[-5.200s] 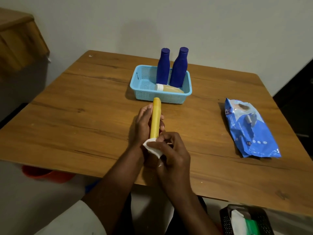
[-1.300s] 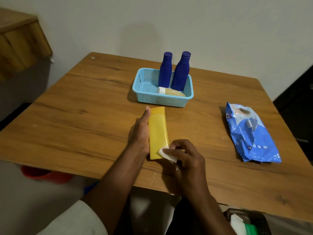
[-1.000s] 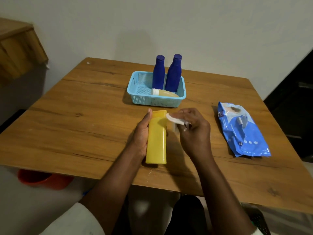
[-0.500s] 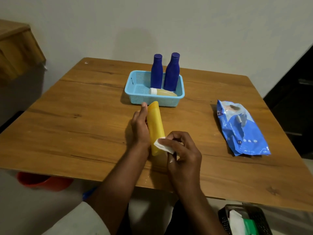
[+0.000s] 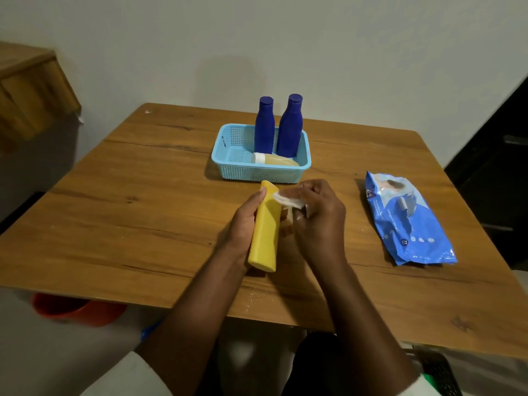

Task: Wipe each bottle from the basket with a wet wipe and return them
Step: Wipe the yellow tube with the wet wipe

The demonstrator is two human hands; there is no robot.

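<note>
1. A wooden worktop point(image 5: 114, 212) with dark grain lines stands against a plain pale wall; a wooden ledge point(image 5: 31, 90) juts out at the left, and a red tub point(image 5: 77, 310) sits on the floor below.
2. A light-blue perforated plastic basket point(image 5: 237, 155) rests near the far edge, holding two upright dark-blue bottles point(image 5: 264, 125) and a pale-yellow bottle with a white cap point(image 5: 274, 160) lying on its side.
3. A glossy blue wet-wipe pack point(image 5: 405, 221) lies flat at the right, well apart from the basket.
4. The left hand point(image 5: 244, 224) grips a smooth, flat-sided yellow bottle point(image 5: 265, 230) just in front of the basket, far end tilted up.
5. The right hand point(image 5: 320, 215) pinches a white wet wipe point(image 5: 287, 199) against the bottle's far end.
</note>
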